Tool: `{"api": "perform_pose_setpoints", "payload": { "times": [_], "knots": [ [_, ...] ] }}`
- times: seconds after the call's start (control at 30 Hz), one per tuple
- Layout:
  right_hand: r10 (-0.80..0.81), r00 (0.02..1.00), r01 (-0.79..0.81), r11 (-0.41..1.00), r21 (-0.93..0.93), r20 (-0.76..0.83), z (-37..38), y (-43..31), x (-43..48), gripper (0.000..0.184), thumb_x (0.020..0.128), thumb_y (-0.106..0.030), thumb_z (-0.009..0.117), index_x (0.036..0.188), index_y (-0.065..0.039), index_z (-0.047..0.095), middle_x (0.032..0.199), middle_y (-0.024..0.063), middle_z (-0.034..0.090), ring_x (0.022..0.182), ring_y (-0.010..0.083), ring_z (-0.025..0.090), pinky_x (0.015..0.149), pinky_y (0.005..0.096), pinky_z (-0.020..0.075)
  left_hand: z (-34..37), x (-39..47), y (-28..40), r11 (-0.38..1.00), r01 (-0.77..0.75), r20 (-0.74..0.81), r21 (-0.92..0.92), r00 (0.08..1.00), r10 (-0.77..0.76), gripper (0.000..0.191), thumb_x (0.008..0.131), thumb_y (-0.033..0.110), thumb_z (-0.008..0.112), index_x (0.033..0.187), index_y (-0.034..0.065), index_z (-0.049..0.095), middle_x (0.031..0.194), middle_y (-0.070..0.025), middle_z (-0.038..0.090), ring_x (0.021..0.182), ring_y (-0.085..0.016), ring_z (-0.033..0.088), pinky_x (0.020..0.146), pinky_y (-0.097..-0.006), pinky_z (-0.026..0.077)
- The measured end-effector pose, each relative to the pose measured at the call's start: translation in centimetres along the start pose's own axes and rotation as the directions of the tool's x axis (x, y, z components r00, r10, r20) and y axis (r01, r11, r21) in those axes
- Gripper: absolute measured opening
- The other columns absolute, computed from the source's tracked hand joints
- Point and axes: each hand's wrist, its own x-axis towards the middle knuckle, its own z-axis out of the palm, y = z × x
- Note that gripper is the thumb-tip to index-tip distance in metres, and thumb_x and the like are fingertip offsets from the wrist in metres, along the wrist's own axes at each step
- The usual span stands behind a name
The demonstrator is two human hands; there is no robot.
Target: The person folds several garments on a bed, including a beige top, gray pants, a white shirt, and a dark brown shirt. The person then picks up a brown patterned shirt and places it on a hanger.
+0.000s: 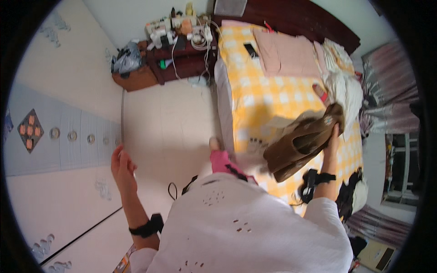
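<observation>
In my right hand is a brown cloth item, gripped at its upper end; it may be a garment or a bag. It hangs over the near part of the bed, with a dark opening in its side and a small pale flower-like mark near my fingers. Its lower end is blurred. Beneath it spreads a yellow-and-white checked bedsheet. My left hand is held out on the other side, beside the pale wardrobe doors. Its fingers are loosely bent and apart, with nothing in them.
Pink pillow, dark phone and white bedding lie on the bed. A cluttered dark-red nightstand with trailing cables stands beyond the tiled floor. Black straps lie at the bed's right.
</observation>
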Motion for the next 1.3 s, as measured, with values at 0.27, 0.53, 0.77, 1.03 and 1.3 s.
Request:
{"api": "perform_pose_setpoints", "payload": {
  "times": [0.27,0.53,0.77,1.03,1.3],
  "knots": [
    [0.318,0.829,-0.540,0.669,-0.512,-0.459,-2.1,13.7,11.6,0.055,0.083,-0.035,0.071,0.119,-0.001,0.048,0.081,0.0114,0.059,0.056,0.0206,0.058,0.038,0.0276,0.0363,7.7,6.6,1.3,1.000,0.013,-0.098,-0.015,0.995,-0.015,0.030,0.094,0.019,0.056,0.120,0.0056,0.050,0.069,0.0061,0.044,0.052,-0.003,0.033,0.052,-0.0208,0.032],
    [0.209,0.920,-0.324,0.882,-0.342,-0.332,1.7,9.6,16.6,0.058,0.086,-0.026,0.069,0.132,-0.009,0.037,0.100,0.0103,0.055,0.067,0.0210,0.062,0.047,0.0262,0.0458,8.8,12.9,0.2,0.996,0.075,-0.155,-0.055,0.985,-0.083,0.032,0.094,0.019,0.055,0.123,0.0065,0.049,0.071,0.0058,0.047,0.055,-0.003,0.037,0.056,-0.0225,0.034],
    [0.209,0.918,-0.299,0.923,-0.243,-0.337,8.1,6.9,20.2,0.042,0.088,-0.029,0.066,0.118,-0.006,0.048,0.103,0.0099,0.053,0.077,0.0253,0.064,0.053,0.0294,0.0456,5.8,14.4,-3.2,0.971,0.134,-0.334,-0.199,0.922,-0.196,0.027,0.094,0.022,0.058,0.118,0.0093,0.054,0.071,0.0058,0.050,0.053,-0.002,0.040,0.053,-0.0200,0.037],
    [0.312,0.950,-0.291,0.879,-0.378,-0.005,18.5,7.2,19.3,0.037,0.092,-0.029,0.061,0.121,-0.006,0.051,0.106,0.0101,0.061,0.084,0.0206,0.063,0.059,0.0271,0.0485,8.3,20.3,-2.4,0.978,0.157,-0.215,-0.134,0.959,-0.183,0.029,0.093,0.023,0.059,0.118,0.0082,0.054,0.071,0.0056,0.050,0.056,-0.003,0.042,0.053,-0.0209,0.037],
    [0.409,0.912,-0.372,0.855,-0.362,0.029,26.0,10.9,15.2,0.029,0.092,-0.027,0.062,0.112,-0.008,0.057,0.087,0.0037,0.066,0.074,0.0141,0.063,0.060,0.0252,0.0480,7.5,31.3,2.6,0.986,0.158,-0.058,0.053,0.986,-0.155,0.032,0.094,0.020,0.057,0.121,0.0052,0.052,0.075,0.0033,0.050,0.058,-0.004,0.042,0.056,-0.0209,0.040]
  ]
}}
